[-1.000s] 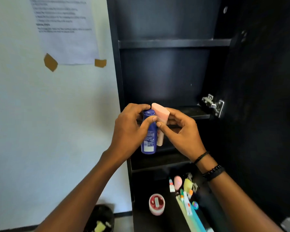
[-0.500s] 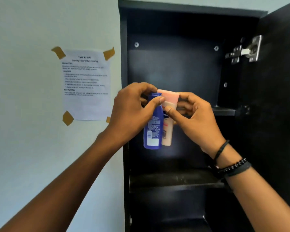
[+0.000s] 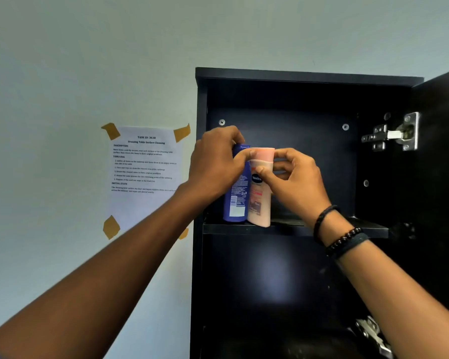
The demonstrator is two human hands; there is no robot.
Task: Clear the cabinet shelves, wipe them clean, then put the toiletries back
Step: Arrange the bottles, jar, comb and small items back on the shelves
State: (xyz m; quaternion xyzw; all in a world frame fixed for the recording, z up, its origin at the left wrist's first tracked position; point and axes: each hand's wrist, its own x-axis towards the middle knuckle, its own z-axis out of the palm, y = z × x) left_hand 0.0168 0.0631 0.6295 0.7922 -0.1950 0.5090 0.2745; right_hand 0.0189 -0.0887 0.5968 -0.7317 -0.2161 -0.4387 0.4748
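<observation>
Blue bottle [image 3: 236,195] and pink bottle [image 3: 260,203]: two toiletries, upright, side by side and touching, on the top shelf [image 3: 322,228] of the black cabinet [image 3: 309,76], near its left wall. Entries run left to right.

Printed sheet [image 3: 143,174]: on the pale wall at 9 o'clock from the cabinet, fixed with brown tape [image 3: 111,131] at its corners. It carries a task ID heading and lines of small text.

Left hand [image 3: 215,167]: enters from 7 o'clock. Its fingers curl over the top of the blue bottle, and the thumb lies across the front near the cap, its tip reaching the edge of the pink cap.

blue bottle: base at the shelf's front lip, barcode label facing out. The upper part is hidden under the left hand's fingers.

pink bottle: at 3 o'clock from the blue one. Peach body, pink cap, Vaseline logo, base at the front lip.

Right hand [image 3: 296,185]: enters from 5 o'clock. The thumb presses the bottle's front beside the logo, and the fingers curl behind the cap and neck, so the bottle is pinched between them. The wrist carries a black cord band and a beaded bracelet [image 3: 344,240].

Metal hinge [image 3: 395,133]: at 2 o'clock from the bottles, joining the cabinet wall to the open door [image 3: 443,190].

Second hinge [image 3: 372,335]: at 5 o'clock, low in the frame.
</observation>
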